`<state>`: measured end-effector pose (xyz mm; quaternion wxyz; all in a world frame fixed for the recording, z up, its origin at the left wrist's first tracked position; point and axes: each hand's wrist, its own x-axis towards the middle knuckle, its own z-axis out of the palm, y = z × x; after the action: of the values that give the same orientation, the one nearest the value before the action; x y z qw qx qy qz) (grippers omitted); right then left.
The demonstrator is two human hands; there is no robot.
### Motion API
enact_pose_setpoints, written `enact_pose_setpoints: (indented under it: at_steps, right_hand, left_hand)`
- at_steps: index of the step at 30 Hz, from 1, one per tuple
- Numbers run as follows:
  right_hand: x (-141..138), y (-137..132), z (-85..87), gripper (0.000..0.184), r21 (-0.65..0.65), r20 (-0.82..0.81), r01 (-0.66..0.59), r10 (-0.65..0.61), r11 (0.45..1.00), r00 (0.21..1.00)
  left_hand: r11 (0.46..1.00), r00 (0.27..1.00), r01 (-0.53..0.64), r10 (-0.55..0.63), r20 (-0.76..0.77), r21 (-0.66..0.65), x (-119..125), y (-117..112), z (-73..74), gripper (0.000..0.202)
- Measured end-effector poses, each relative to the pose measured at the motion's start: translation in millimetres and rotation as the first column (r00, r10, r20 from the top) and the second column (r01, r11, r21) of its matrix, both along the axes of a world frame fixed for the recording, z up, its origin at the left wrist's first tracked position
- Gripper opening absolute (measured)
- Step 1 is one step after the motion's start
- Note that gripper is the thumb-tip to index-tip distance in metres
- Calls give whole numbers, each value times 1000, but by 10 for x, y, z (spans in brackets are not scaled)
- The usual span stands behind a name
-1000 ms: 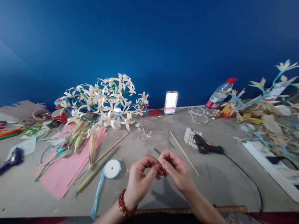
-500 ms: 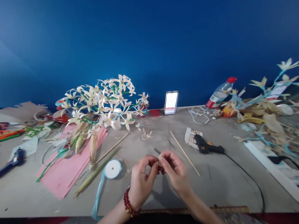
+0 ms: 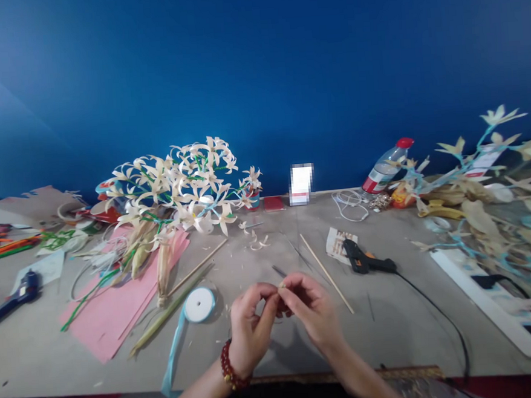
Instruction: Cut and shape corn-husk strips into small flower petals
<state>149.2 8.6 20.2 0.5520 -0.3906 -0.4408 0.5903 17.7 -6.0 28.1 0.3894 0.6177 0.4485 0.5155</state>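
Observation:
My left hand (image 3: 252, 321), with a red bead bracelet (image 3: 230, 366) on its wrist, pinches with thumb and forefinger. Fingertip to fingertip with it, my right hand (image 3: 310, 308) is closed in a pinch too. A tiny pale piece shows between the fingertips; its kind is too small to make out, and the fingers hide most of it. Left of the hands lies a spool of light blue ribbon (image 3: 199, 305), its loose end trailing toward the table's front edge. A thin wooden stick (image 3: 326, 273) rests to the right. Curled pale scraps (image 3: 259, 242) lie beyond.
Pale handmade flowers (image 3: 187, 186) stand at the back left, above pink paper (image 3: 114, 318). A black glue gun (image 3: 367, 257) and a white power strip (image 3: 486, 302) lie to the right. A blue glue gun (image 3: 17, 295) is far left. A red-capped bottle (image 3: 384, 166) leans at the back.
The fingertips have shifted slightly left, still pinched together. The whole view has moved a little. Nothing on the table has visibly been moved.

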Motion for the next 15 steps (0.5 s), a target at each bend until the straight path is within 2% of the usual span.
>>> enact_pose_setpoints:
  at_steps: [4,9,12,15]
  right_hand:
    - [7,2,-16,24,-47,-107,-31,25,998,994]
    - [36,42,-7,19,-103,-158,-109,92,989,983]
    - [60,66,41,18,-83,-145,-161,148,983,978]
    - [64,64,56,21,-91,-144,-147,133,985,981]
  left_hand:
    - [991,985,67,-48,164,-117,14,11,-6,19]
    - [920,887,275,-129,444,-281,3,62,8,24]
    - [898,852,318,-130,507,-305,-3,68,20,25]
    - [897,847,308,-106,520,-318,0,63,30,25]
